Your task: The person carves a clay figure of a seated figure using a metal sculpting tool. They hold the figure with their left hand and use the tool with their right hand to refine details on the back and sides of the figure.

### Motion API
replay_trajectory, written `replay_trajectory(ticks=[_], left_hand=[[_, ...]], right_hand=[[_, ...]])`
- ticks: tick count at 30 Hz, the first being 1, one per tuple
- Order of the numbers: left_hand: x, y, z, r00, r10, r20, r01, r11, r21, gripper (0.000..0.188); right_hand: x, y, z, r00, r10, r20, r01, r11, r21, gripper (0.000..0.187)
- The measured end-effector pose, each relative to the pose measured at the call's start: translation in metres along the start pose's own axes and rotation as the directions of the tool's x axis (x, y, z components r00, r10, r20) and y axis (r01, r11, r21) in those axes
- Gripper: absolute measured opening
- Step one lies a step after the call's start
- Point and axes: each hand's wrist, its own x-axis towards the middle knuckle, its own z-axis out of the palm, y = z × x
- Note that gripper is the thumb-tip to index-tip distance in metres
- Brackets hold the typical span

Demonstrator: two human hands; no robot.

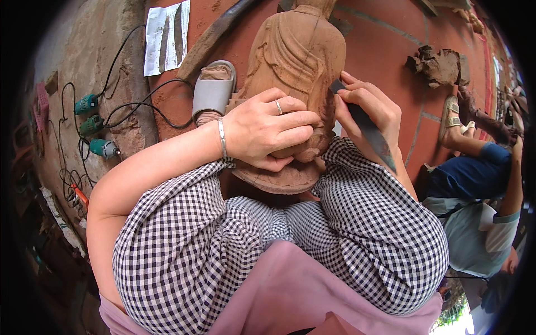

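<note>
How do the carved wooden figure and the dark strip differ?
The carved wooden figure is bulky and rounded, while the dark strip is thin and flat. The figure is warm brown; the strip is dark grey. The figure has carved, drapery-like folds, whereas the strip looks mostly plain. Both are in contact with hands: the left hand rests on the figure, and the right hand grips the strip.

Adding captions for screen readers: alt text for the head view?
A person's left hand lies on a carved wooden statue while the right hand holds a dark flat tool at its edge. Three green power tools lie at left; another person is at right.
</note>
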Motion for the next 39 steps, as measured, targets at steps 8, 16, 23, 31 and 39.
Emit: replay_trajectory(ticks=[8, 16, 23, 31, 39], left_hand=[[0.002, -0.001, -0.002, 1.000, 0.003, 0.006, -0.003, 1.000, 0.005, 0.052], [0.004, 0.000, -0.005, 0.999, -0.014, 0.030, 0.014, 1.000, 0.009, 0.045], [0.005, 0.002, -0.005, 0.999, -0.017, 0.027, 0.017, 1.000, -0.009, 0.045], [0.004, 0.000, 0.000, 1.000, -0.001, 0.011, 0.001, 1.000, 0.009, 0.050], [0.006, 0.001, -0.003, 0.999, -0.003, 0.032, 0.003, 1.000, 0.009, 0.049]], right_hand=[[0.022, 0.010, 0.011, 0.978, 0.118, -0.173, -0.091, 0.983, 0.157, 0.009], [0.018, 0.010, 0.003, 0.985, 0.137, -0.106, -0.117, 0.978, 0.174, 0.009], [0.007, 0.009, 0.000, 0.986, 0.144, -0.084, -0.132, 0.983, 0.130, 0.009], [0.011, 0.016, 0.005, 0.983, 0.119, -0.139, -0.100, 0.985, 0.138, 0.009], [0.029, 0.011, 0.001, 0.973, 0.192, -0.128, -0.165, 0.966, 0.200, 0.011]])
